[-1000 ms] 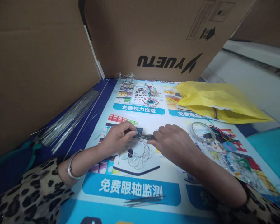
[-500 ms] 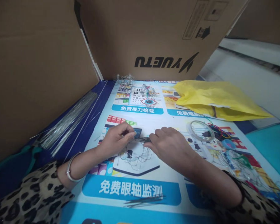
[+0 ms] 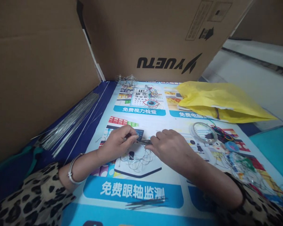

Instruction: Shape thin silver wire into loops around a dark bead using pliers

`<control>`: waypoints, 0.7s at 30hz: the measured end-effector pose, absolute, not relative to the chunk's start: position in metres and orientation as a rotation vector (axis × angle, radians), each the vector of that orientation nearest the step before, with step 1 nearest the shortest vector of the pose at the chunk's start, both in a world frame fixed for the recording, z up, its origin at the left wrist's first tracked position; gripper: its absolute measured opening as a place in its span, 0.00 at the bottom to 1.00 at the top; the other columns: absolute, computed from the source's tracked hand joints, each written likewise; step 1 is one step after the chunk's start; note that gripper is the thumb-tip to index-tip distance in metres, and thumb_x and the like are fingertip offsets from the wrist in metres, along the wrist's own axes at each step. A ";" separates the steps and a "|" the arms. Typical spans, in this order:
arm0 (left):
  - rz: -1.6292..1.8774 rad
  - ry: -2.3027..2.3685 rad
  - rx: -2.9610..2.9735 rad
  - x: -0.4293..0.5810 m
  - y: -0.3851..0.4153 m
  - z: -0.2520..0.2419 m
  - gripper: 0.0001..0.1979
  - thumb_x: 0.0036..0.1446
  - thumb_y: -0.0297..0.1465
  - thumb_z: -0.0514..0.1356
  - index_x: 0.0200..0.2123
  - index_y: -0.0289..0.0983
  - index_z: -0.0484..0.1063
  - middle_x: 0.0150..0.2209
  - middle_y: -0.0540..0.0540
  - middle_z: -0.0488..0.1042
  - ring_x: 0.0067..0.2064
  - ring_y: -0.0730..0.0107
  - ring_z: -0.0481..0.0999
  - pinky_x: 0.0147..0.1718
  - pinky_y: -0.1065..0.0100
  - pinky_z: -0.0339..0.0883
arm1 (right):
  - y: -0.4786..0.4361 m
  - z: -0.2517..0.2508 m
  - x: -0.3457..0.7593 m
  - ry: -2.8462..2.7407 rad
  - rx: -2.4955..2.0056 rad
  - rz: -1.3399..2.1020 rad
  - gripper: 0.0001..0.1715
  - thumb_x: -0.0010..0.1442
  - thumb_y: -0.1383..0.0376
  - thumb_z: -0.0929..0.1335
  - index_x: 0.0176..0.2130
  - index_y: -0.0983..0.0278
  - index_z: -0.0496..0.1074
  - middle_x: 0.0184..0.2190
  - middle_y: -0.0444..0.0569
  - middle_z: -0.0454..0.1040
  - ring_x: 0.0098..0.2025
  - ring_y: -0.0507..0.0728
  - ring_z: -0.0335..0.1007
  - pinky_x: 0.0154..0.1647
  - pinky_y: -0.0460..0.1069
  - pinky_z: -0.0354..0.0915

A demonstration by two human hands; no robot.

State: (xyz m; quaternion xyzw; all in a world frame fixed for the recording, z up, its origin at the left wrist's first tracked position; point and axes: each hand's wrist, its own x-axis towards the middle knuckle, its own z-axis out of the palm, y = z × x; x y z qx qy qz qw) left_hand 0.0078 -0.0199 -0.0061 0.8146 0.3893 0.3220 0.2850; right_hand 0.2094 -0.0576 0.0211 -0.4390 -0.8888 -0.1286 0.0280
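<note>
My right hand (image 3: 171, 146) is wrapped around a pair of pliers (image 3: 145, 142), whose dark narrow jaws point left toward my other hand. The handles are hidden in the palm. My left hand (image 3: 120, 138) is pinched, thumb against forefinger, at the tips of the jaws. Thin curled wire (image 3: 141, 160) hangs or lies in loose loops just below, and its end seems to run up into the left fingers. The exact spot where jaws and wire meet is too small to make out.
Straight wires (image 3: 70, 121) lie bundled at the left, and short dark pieces (image 3: 145, 203) in front. A tape roll (image 3: 204, 133), tangled coloured wires (image 3: 245, 166) and a yellow bag (image 3: 217, 97) are on the right. Cardboard (image 3: 141, 34) walls the back; wire coils (image 3: 151, 92) sit near it.
Both hands stay almost in place, with the pliers still between them. The whole view has shifted very slightly.
</note>
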 end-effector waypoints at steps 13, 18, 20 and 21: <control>0.781 0.962 2.329 0.006 -0.019 -0.009 0.06 0.60 0.28 0.49 0.31 0.37 0.63 0.29 0.50 0.69 0.31 0.74 0.67 0.30 0.72 0.61 | -0.055 0.016 0.212 -2.766 -1.316 -0.340 0.17 0.62 0.58 0.60 0.28 0.64 0.68 0.24 0.48 0.71 0.29 0.55 0.63 0.29 0.50 0.47; 0.758 0.896 2.347 0.005 -0.017 -0.009 0.07 0.60 0.28 0.48 0.31 0.37 0.62 0.29 0.49 0.69 0.31 0.73 0.67 0.31 0.71 0.61 | -0.051 0.012 0.215 -2.769 -1.296 -0.286 0.17 0.62 0.57 0.61 0.28 0.65 0.68 0.25 0.48 0.71 0.29 0.54 0.64 0.29 0.49 0.48; 0.756 0.880 2.351 0.005 -0.017 -0.009 0.07 0.60 0.28 0.47 0.31 0.37 0.62 0.30 0.49 0.68 0.31 0.73 0.66 0.31 0.71 0.61 | -0.050 0.010 0.216 -2.766 -1.298 -0.274 0.17 0.62 0.57 0.60 0.28 0.65 0.67 0.25 0.47 0.71 0.29 0.54 0.64 0.29 0.49 0.48; 0.752 0.876 2.354 0.005 -0.017 -0.009 0.07 0.60 0.28 0.47 0.31 0.37 0.62 0.30 0.49 0.68 0.31 0.73 0.66 0.31 0.71 0.61 | -0.050 0.009 0.216 -2.766 -1.298 -0.268 0.18 0.62 0.57 0.60 0.28 0.64 0.67 0.25 0.47 0.71 0.29 0.54 0.64 0.29 0.49 0.48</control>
